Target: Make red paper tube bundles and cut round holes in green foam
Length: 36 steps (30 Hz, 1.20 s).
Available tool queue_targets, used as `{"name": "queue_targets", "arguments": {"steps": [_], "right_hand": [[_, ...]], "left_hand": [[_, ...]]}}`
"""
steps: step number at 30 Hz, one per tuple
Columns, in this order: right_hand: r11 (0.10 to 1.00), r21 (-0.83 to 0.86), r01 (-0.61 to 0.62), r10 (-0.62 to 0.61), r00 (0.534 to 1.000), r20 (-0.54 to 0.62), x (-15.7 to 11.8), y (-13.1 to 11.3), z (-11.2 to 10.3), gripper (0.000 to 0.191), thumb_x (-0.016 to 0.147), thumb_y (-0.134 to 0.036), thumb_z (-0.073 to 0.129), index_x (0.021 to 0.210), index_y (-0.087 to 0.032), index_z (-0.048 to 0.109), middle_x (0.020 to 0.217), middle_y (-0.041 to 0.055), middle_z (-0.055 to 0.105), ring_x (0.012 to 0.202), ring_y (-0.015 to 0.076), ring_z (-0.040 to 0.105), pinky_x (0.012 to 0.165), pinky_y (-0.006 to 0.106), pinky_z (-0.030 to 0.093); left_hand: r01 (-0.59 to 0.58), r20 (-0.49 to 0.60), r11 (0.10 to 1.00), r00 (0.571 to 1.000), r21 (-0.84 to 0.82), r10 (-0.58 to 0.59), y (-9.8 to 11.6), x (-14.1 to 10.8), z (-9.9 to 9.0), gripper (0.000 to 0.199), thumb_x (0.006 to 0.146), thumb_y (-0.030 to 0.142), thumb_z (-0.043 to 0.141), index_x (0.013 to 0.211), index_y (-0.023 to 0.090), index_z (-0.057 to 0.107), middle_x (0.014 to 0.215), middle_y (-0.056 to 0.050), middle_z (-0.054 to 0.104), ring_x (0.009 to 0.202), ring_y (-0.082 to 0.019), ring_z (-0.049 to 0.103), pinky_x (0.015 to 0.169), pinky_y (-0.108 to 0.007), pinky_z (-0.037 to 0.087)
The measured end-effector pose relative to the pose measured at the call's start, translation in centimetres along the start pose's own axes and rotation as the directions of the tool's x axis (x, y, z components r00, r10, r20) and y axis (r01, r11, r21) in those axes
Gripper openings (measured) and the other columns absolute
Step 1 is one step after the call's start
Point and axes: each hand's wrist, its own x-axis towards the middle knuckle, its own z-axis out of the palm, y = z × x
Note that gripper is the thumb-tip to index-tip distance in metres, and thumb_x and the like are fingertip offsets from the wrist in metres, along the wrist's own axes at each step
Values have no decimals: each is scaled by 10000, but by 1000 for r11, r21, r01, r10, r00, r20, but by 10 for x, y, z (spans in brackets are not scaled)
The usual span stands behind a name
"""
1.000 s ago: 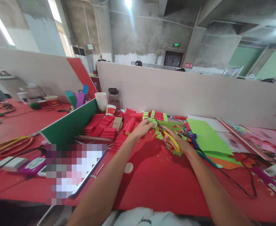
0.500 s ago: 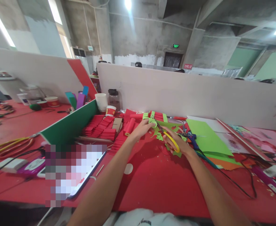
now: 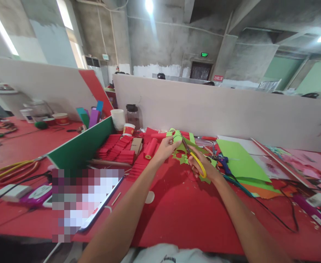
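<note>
Between the thumb and fingers of my left hand [image 3: 168, 147] is a piece of lime-green paper [image 3: 177, 137]. My right hand [image 3: 202, 164] is closed round the yellow handles of a pair of scissors [image 3: 197, 163], whose blades point up and left and meet the green paper. Under both hands lie lime-green paper scraps [image 3: 181, 157] with cut-out edges. A red paper roll [image 3: 151, 148] rests just left of my left hand. Behind the hands sit more red rolls with green bands, partly hidden.
Stacks of folded red paper [image 3: 116, 146] lie by a green divider [image 3: 81, 142]. A blue glue gun [image 3: 224, 162] and green sheets [image 3: 242, 160] are on the right. A phone or tablet [image 3: 100, 204], partly pixelated, lies front left. Paper cups [image 3: 118, 119] and a bottle [image 3: 132, 116] stand behind.
The green paper in my left hand has turned and shows a broader face. The scissors have shifted slightly left, with the blades still against the paper.
</note>
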Motion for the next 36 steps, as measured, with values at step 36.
{"name": "queue_targets", "arguments": {"steps": [36], "right_hand": [[995,-71,68,-71,996,-49,-1,1,11,766,850,-618,592,1489,-289,328,636,-63,386,421,66,286,364,183,313]], "left_hand": [[-15,8,1000,1000,-19,15,2,0,4,187,804,319,577,706,185,491,581,47,419,507,-90,417,493,-213,341]]}}
